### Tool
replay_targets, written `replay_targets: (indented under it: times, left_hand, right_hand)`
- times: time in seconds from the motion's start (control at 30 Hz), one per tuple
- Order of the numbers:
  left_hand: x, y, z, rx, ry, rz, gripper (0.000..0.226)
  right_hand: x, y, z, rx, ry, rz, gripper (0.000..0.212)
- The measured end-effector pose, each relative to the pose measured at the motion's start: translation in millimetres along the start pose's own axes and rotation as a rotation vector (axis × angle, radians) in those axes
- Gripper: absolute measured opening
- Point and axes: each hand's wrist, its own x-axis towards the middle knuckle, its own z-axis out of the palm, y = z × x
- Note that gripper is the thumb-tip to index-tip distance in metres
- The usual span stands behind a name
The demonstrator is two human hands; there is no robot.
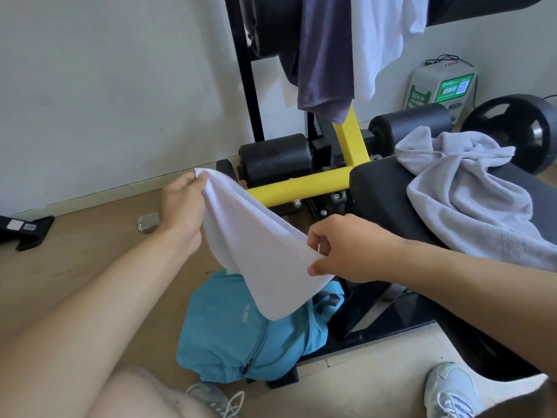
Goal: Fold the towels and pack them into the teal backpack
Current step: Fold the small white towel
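A white towel [256,248] hangs doubled over in the air above the teal backpack [241,333]. My left hand [184,206] pinches its far upper corner, and my right hand [346,248] pinches the near edge. The backpack lies on the wooden floor against the bench frame, its zipper running down the front. A crumpled light grey towel [461,188] lies on the black bench pad [379,194]. A dark purple towel [327,55] and another white towel [376,40] hang from the bar above.
A yellow and black weight bench frame [301,185] stands right behind the backpack. A black weight plate [518,128] sits at the far right beside a white and green device [440,86]. My sneakers [449,390] are at the bottom edge.
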Motion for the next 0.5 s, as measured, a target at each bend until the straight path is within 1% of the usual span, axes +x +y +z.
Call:
replay_targets:
  times: [0.07, 0.13, 0.17, 0.23, 0.27, 0.3, 0.33, 0.37, 0.43, 0.5]
  left_hand:
    - [7.4, -5.6, -5.9, 0.018, 0.021, -0.013, 0.017]
    - [11.4, -8.6, -9.1, 0.038, 0.01, -0.025, 0.022]
    - [12.6, -9.3, -9.7, 0.043, -0.007, -0.026, 0.022]
    - [13.5, -9.6, -8.6, 0.064, -0.044, -0.012, 0.016]
    - [12.4, -8.4, -7.5, 0.078, -0.061, 0.005, 0.014]
    - [11.4, -7.0, -6.8, 0.082, -0.087, 0.018, 0.015]
    - [11.4, -6.1, -7.1, 0.092, -0.123, 0.031, 0.017]
    - [11.3, -5.1, -7.5, 0.097, -0.16, 0.044, 0.018]
    - [12.3, -4.3, -10.2, 0.113, -0.224, 0.055, 0.018]
    - [16.3, -7.0, -14.6, 0.133, -0.232, 0.044, 0.018]
  right_hand:
    - [-0.5, 1.0, -1.9, -0.051, 0.059, 0.008, 0.026]
    - [-0.4, 1.4, -5.7, -0.1, 0.131, 0.018, 0.032]
    - [-0.2, 1.4, -8.1, -0.115, 0.155, 0.032, 0.039]
    - [-0.3, 3.1, -14.1, -0.159, 0.157, 0.079, 0.054]
    - [-0.6, 3.8, -17.4, -0.178, 0.141, 0.105, 0.053]
    - [-1.3, 4.4, -20.5, -0.195, 0.119, 0.119, 0.043]
    - [-1.9, 5.3, -22.8, -0.221, 0.092, 0.124, 0.027]
    - [-3.2, 5.7, -24.7, -0.254, 0.066, 0.12, 0.02]
    - [-5.1, 4.8, -27.6, -0.301, 0.02, 0.105, 0.032]
    - [-8.3, 2.5, -31.1, -0.325, 0.012, 0.076, 0.041]
